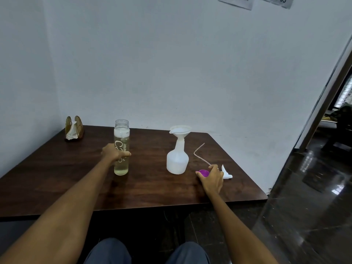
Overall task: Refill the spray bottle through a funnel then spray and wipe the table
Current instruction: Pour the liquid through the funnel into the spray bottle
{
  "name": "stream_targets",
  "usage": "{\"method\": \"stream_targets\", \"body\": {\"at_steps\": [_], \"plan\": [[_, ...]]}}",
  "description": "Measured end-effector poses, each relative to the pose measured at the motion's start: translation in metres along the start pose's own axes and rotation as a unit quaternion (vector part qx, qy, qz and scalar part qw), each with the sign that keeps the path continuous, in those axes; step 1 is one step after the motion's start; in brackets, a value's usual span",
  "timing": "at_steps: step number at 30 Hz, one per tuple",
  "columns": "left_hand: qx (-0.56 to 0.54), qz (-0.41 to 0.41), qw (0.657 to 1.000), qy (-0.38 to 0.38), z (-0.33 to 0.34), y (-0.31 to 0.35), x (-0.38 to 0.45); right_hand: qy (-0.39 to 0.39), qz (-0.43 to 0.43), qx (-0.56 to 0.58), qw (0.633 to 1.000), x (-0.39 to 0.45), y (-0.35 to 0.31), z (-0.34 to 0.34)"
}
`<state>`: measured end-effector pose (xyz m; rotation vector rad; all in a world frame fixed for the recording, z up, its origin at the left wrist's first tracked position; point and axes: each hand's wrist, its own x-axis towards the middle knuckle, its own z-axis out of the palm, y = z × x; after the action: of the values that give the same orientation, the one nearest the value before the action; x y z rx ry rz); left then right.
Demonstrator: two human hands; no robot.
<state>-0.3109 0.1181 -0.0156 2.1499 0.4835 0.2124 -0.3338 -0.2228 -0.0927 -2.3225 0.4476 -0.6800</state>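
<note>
A white spray bottle (pixel 177 161) stands uncapped on the dark wooden table (pixel 76 180), with a white funnel (pixel 180 130) seated in its neck. A tall clear bottle (pixel 122 138) with pale liquid and no lid stands to its left; my left hand (pixel 114 153) is wrapped around its middle. My right hand (pixel 211 177) rests on the table right of the spray bottle, closed on the spray head, whose purple collar (pixel 203 173), white trigger nozzle (pixel 227 173) and thin dip tube (pixel 199 151) stick out around my fingers.
A wooden napkin holder (pixel 74 127) with tissue stands at the table's far left corner against the wall. White walls close the back and left. The table's right edge meets a glossy dark floor (pixel 312 206) and a doorway. My knees show below the near edge.
</note>
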Motion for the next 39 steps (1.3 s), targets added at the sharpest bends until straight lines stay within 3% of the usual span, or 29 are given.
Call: {"method": "stream_targets", "body": {"at_steps": [4,8,13,17,19,25,28,31,33,37,39], "plan": [[0.010,0.017,1.000,0.016,0.000,0.000,-0.005,0.079,-0.065,0.086,0.991,-0.004,-0.034,-0.007],[0.007,0.001,0.999,0.046,0.000,0.001,-0.021,0.053,-0.149,0.152,0.976,-0.007,-0.078,-0.016],[0.003,0.017,0.999,0.051,0.008,0.010,-0.054,-0.081,-0.212,0.187,0.956,-0.026,-0.134,-0.012],[0.030,0.067,0.997,0.012,0.023,0.026,-0.081,-0.248,-0.176,0.231,0.924,-0.045,-0.171,-0.003],[0.026,0.102,0.994,-0.007,0.034,0.037,-0.091,-0.277,-0.138,0.256,0.916,-0.050,-0.181,-0.001],[-0.012,0.171,0.985,-0.026,0.066,0.071,-0.114,-0.173,-0.067,0.295,0.937,-0.035,-0.171,-0.019],[0.045,0.229,0.961,-0.152,0.073,0.084,-0.107,-0.139,-0.081,0.285,0.945,-0.017,-0.153,-0.037],[0.106,0.202,0.948,-0.224,0.077,0.084,-0.087,-0.123,-0.067,0.281,0.949,0.002,-0.135,-0.054],[0.100,0.186,0.956,-0.206,0.083,0.081,-0.074,-0.118,-0.052,0.282,0.951,0.015,-0.126,-0.063],[0.040,0.209,0.973,-0.093,0.098,0.089,-0.055,-0.105,-0.043,0.288,0.951,0.042,-0.116,-0.072],[0.033,0.219,0.972,-0.080,0.105,0.098,-0.048,-0.089,-0.022,0.296,0.951,0.054,-0.116,-0.072]]}}
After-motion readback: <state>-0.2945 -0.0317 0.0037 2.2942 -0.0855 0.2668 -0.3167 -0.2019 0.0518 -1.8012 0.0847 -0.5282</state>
